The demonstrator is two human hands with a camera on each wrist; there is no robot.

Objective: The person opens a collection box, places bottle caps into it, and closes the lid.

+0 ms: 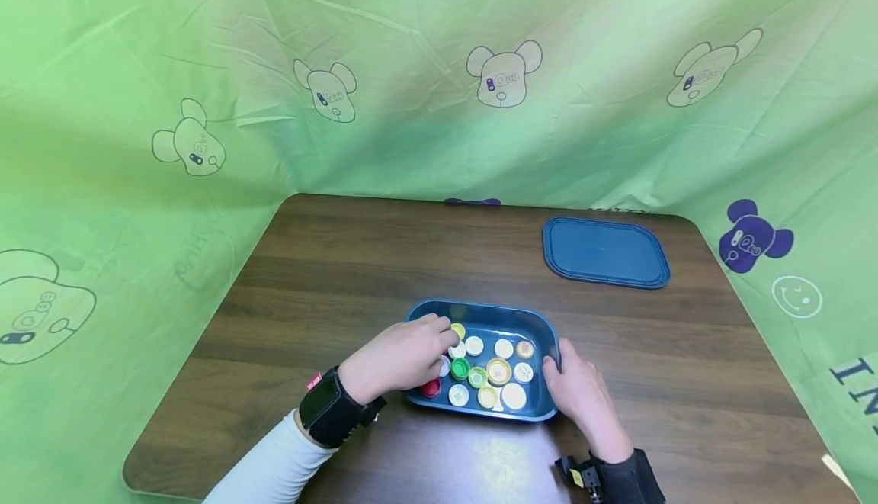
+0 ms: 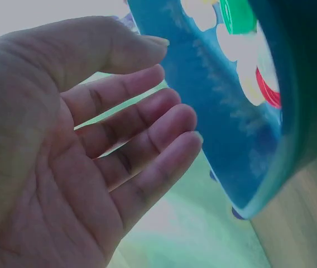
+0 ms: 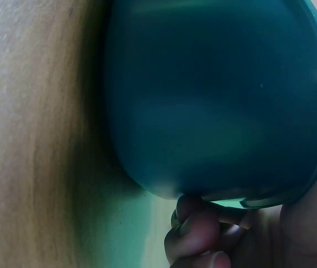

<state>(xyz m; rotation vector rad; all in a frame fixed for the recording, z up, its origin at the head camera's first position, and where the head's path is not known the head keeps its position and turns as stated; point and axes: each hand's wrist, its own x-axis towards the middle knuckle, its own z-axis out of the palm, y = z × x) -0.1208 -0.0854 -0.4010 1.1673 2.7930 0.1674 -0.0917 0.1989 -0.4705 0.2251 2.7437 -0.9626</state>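
Note:
A blue rectangular plastic container (image 1: 531,321) sits on the table with several bottle caps in it: a red one (image 1: 430,388), a dark green one (image 1: 460,368), a light green one (image 1: 477,377), a large cream one (image 1: 498,370) and white ones such as this white cap (image 1: 514,396). Over the container's left end reaches my left hand (image 1: 405,351); in the left wrist view its loosely bent fingers (image 2: 158,162) and thumb hold nothing, close by the container's wall. My right hand (image 1: 579,386) grips the right end, thumb at the rim, fingers curled against the outside (image 3: 197,229).
A blue lid (image 1: 607,252) lies flat toward the table's back right. The brown wooden table (image 1: 329,275) has rounded corners. Behind and on both sides hangs a green printed curtain (image 1: 411,138).

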